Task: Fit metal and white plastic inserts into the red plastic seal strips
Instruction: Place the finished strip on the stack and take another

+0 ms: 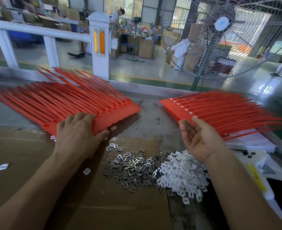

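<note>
Seal strips [67, 103] under left hand [78, 130]

Two stacks of red seal strips [80, 103] [220, 112], one heap of metal inserts [133, 170], one heap of white plastic inserts [183, 173], two hands [77, 135] [201, 138].

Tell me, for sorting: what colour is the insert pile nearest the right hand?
White, clearest in the head view.
</note>
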Tool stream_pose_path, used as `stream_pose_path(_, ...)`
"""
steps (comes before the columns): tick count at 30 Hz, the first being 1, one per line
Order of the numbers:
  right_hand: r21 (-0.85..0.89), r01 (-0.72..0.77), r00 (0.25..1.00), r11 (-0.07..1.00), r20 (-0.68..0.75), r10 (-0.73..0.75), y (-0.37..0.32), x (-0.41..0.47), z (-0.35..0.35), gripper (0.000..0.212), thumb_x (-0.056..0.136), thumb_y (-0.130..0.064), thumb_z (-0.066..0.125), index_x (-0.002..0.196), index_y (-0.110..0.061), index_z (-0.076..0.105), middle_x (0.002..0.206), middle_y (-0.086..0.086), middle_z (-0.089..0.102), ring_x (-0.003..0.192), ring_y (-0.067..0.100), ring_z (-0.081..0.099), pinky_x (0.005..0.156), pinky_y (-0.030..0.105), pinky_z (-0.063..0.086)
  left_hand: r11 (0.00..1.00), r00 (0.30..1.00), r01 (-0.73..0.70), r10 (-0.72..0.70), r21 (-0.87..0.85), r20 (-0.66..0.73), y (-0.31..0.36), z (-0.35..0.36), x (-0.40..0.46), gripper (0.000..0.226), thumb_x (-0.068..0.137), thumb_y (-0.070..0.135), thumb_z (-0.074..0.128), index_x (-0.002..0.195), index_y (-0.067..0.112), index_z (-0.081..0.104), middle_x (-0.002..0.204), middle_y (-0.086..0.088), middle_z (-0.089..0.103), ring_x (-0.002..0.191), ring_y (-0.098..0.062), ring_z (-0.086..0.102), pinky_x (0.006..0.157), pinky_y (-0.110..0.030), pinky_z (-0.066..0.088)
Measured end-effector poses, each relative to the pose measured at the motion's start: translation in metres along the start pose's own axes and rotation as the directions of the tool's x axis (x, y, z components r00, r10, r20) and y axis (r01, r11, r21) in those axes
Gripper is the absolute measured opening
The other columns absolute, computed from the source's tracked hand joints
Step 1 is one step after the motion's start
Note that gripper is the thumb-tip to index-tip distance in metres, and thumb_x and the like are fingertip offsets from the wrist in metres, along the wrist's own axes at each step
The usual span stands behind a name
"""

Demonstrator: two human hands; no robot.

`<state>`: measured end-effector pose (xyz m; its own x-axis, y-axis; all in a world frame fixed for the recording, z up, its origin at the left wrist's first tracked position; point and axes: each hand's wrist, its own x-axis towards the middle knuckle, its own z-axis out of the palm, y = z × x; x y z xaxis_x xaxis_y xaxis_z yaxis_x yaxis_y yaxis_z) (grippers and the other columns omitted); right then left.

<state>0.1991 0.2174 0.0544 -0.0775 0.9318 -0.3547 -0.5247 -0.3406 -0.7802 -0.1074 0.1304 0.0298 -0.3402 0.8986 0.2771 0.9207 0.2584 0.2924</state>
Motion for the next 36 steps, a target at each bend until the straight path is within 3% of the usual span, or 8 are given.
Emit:
stream_pose_path(5,-0.193,0.08,0.992,0.978,0.11,-0.059,0.01,-0.003,0.006,0.025,0.106,-0.023,0.051,0.093,-0.008,0.067,0.074,0.006,0.077,0.055,0.01,0.07,0.043,0.018,0.051,1.0,1.0,-0.019,0.019,0.019,-0.025,0.0,-0.001,0.001,0.057,0.09,0.066,0.054,0.13,0.026,0.062,0.136,-0.001,0.06,0.126,-0.029,0.049,0.102,-0.05,0.036)
stream_pose_path(9,-0.26,0.117,0.985,0.959,0.151,-0.079,0.015,-0.004,0.009,0.024,0.106,-0.022,0.051,0.095,-0.009,0.068,0.077,0.007,0.078,0.056,0.012,0.071,0.044,0.02,0.051,0.989,0.977,-0.112,0.091,-0.1,-0.194,0.002,-0.001,0.003,0.039,0.1,0.052,0.051,0.109,0.02,0.072,0.12,-0.002,0.072,0.108,-0.034,0.061,0.093,-0.048,0.048)
stream_pose_path(13,-0.304,0.129,0.973,0.944,0.22,-0.062,0.02,-0.006,0.011,0.025,0.106,-0.025,0.052,0.098,-0.007,0.068,0.081,0.01,0.078,0.06,0.015,0.072,0.046,0.022,0.054,0.955,0.864,-0.23,0.112,-0.186,-0.49,0.01,-0.006,0.002,0.037,0.105,0.037,0.049,0.116,0.013,0.074,0.106,-0.011,0.076,0.088,-0.035,0.065,0.078,-0.039,0.048)
stream_pose_path(18,-0.321,0.14,0.931,0.937,0.364,-0.014,0.025,-0.013,0.02,0.05,0.09,-0.048,0.06,0.11,-0.002,0.067,0.099,0.017,0.077,0.074,0.021,0.075,0.056,0.027,0.059,0.89,0.727,-0.425,0.227,-0.164,-0.648,0.026,-0.014,-0.012,0.033,0.105,0.028,0.053,0.123,0.008,0.072,0.122,-0.01,0.072,0.099,-0.031,0.066,0.089,-0.04,0.051)
stream_pose_path(24,-0.342,0.222,0.883,0.913,0.468,-0.039,0.031,-0.019,0.027,0.084,0.078,-0.068,0.064,0.135,-0.007,0.056,0.126,0.013,0.073,0.113,0.028,0.072,0.079,0.033,0.061,0.755,0.684,-0.651,0.537,-0.08,-0.494,0.047,-0.009,-0.025,0.028,0.101,0.025,0.06,0.119,0.009,0.074,0.116,-0.005,0.075,0.091,-0.028,0.068,0.085,-0.038,0.055)
stream_pose_path(30,-0.219,0.279,0.916,0.935,0.353,-0.191,0.029,-0.016,0.031,0.094,0.079,-0.069,0.061,0.148,-0.008,0.043,0.126,0.011,0.073,0.113,0.028,0.073,0.078,0.036,0.063,0.62,0.604,-0.784,0.77,0.02,-0.206,0.047,-0.004,-0.026,0.028,0.1,0.03,0.054,0.111,0.017,0.076,0.108,0.002,0.074,0.093,-0.029,0.068,0.079,-0.044,0.057)
stream_pose_path(33,-0.286,0.35,0.906,0.892,0.345,-0.244,0.028,-0.013,0.028,0.097,0.08,-0.071,0.059,0.151,-0.008,0.042,0.13,0.012,0.071,0.114,0.027,0.072,0.081,0.035,0.062,0.586,0.583,-0.807,0.81,0.067,-0.061,0.048,-0.004,-0.028,0.028,0.104,0.032,0.047,0.114,0.022,0.071,0.111,0.006,0.07,0.102,-0.025,0.065,0.085,-0.045,0.053)
stream_pose_path(36,-0.406,0.457,0.864,0.791,0.414,-0.286,0.03,-0.01,0.025,0.102,0.062,-0.084,0.073,0.141,-0.023,0.053,0.133,0.003,0.069,0.116,0.02,0.071,0.088,0.035,0.061,0.595,0.595,-0.804,0.803,0.012,0.028,0.05,-0.005,-0.03,0.036,0.103,0.032,0.037,0.124,0.027,0.065,0.125,0.01,0.064,0.117,-0.02,0.06,0.094,-0.042,0.049)
